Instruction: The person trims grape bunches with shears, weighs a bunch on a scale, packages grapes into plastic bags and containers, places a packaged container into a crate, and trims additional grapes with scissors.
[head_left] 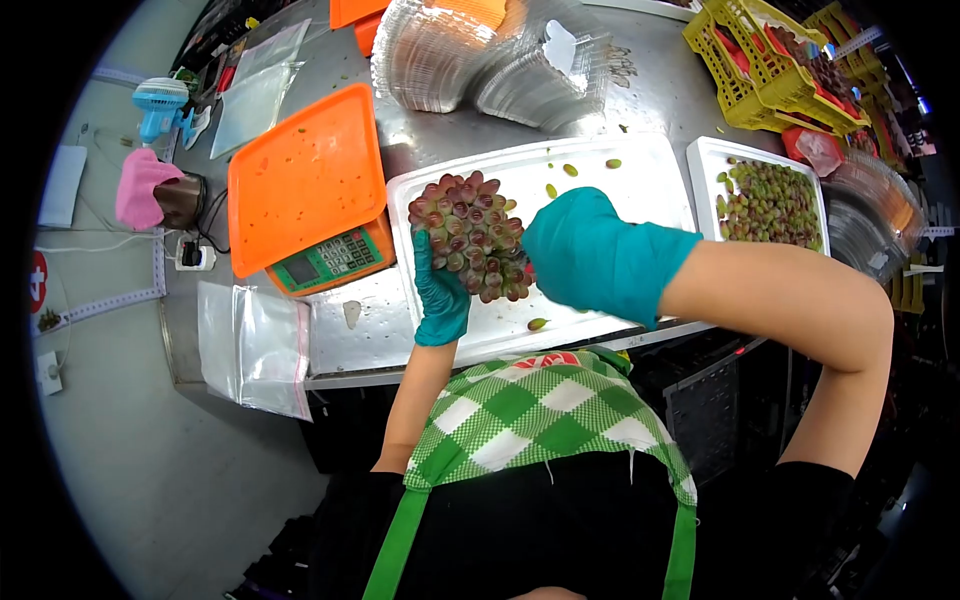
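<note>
A bunch of reddish-green grapes (472, 230) is held over a white tray (640, 185). My left hand (440, 298), in a teal glove, supports the bunch from its lower left, with the fingers partly hidden behind it. At the right side of the bunch is my right hand (595, 252), also gloved and closed. Its fingertips are hidden, and a small red spot shows beside them; I cannot make out what it holds. A few loose green grapes (570, 170) lie in the tray behind the hands, and another grape (538, 324) lies near the front rim.
An orange scale (305, 180) stands left of the tray, with clear plastic bags (255, 345) at the table's front edge. Stacked clear plastic containers (430, 60) are at the back. To the right are a white tray of loose grapes (768, 205) and a yellow crate (760, 95).
</note>
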